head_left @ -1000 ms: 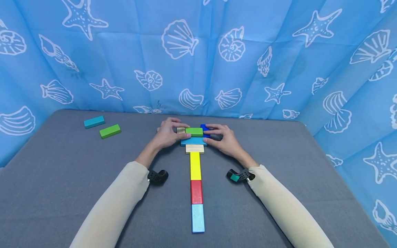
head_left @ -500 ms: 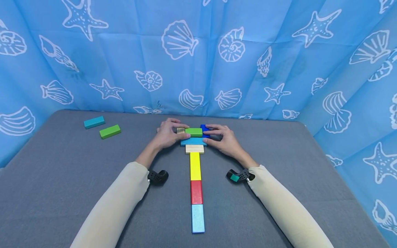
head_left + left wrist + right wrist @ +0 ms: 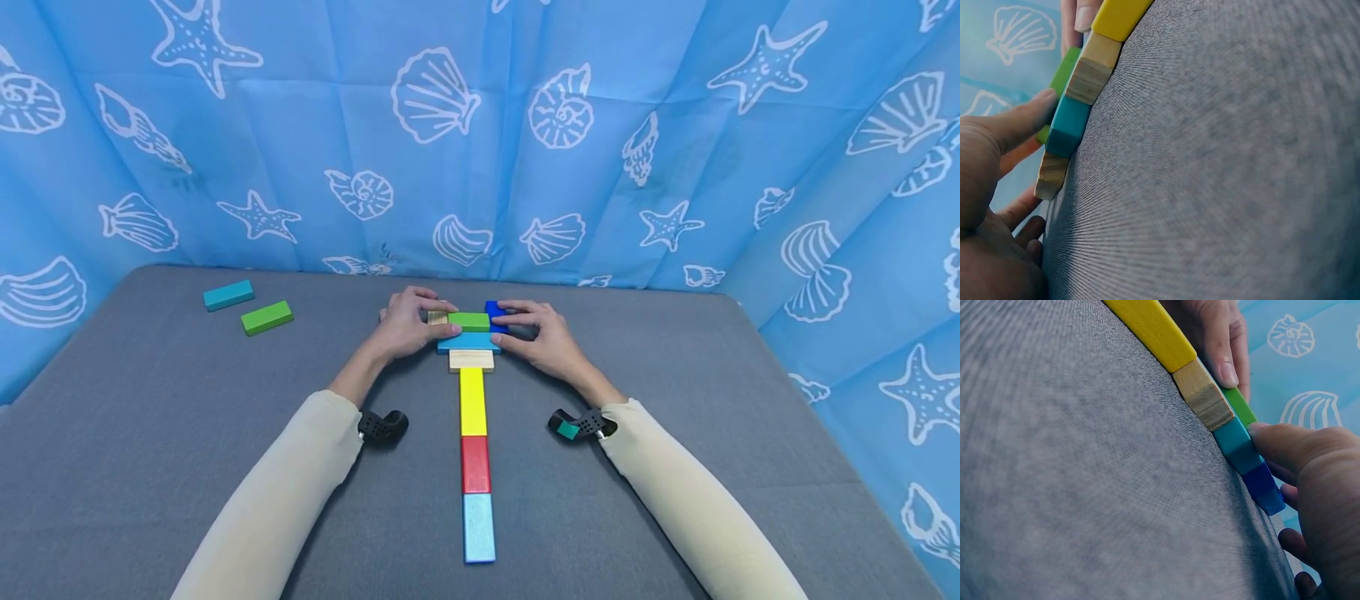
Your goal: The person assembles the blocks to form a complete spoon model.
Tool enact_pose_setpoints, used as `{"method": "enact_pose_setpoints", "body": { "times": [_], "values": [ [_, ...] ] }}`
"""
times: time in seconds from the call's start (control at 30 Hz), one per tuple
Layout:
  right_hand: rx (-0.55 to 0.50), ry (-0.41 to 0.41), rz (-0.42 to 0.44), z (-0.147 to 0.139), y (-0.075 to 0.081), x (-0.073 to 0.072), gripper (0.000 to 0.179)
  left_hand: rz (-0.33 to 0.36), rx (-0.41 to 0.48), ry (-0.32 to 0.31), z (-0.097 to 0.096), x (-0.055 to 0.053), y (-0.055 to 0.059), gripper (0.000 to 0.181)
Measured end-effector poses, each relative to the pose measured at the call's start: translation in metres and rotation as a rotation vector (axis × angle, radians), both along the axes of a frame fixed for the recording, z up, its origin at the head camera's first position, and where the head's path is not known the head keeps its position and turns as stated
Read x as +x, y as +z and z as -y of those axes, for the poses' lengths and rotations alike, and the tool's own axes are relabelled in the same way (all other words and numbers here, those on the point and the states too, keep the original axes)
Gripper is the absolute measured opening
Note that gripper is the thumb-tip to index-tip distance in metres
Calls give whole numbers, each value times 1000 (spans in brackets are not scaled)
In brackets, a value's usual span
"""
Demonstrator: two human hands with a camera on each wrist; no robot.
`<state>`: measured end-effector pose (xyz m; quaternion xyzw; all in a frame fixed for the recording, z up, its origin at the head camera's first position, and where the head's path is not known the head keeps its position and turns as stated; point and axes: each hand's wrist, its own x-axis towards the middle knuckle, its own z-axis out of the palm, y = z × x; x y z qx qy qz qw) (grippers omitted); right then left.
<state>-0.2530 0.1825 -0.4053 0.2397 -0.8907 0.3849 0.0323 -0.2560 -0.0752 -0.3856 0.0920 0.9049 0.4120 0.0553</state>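
A green block (image 3: pixel 469 322) lies at the head of a row of coloured blocks, on top of others. The left hand (image 3: pixel 408 323) pinches its left end, thumb at the near side and index finger at the far side. A pale wooden block (image 3: pixel 437 317) shows beside those fingers. The right hand (image 3: pixel 545 336) touches the right end with a fingertip. Its thumb rests by the right end of the blue block (image 3: pixel 468 342), and its index finger reaches over the dark blue block (image 3: pixel 492 307). Both thumbs show beside the green block in the wrist views.
Toward the person run a wooden block (image 3: pixel 471 361), a yellow block (image 3: pixel 472 400), a red block (image 3: pixel 476 463) and a light blue block (image 3: pixel 478 527). A teal block (image 3: pixel 228 295) and another green block (image 3: pixel 267 317) lie at the far left. A blue curtain (image 3: pixel 480 167) hangs behind the grey table (image 3: pixel 637 500).
The green block has settled slightly lower and nearer the person, still in the left hand's pinch. Both hands stay almost in place; the other blocks have not moved.
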Motion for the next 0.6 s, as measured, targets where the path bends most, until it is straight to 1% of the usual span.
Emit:
{"method": "enact_pose_setpoints", "body": {
  "times": [0.33, 0.6],
  "values": [
    [-2, 0, -3, 0, 2, 0, 37, -3, -42, -30, 0, -2, 1, 38],
    [-7, 4, -3, 0, 1, 1, 36, -9, -61, -42, 0, 0, 2, 39]
  ]
}}
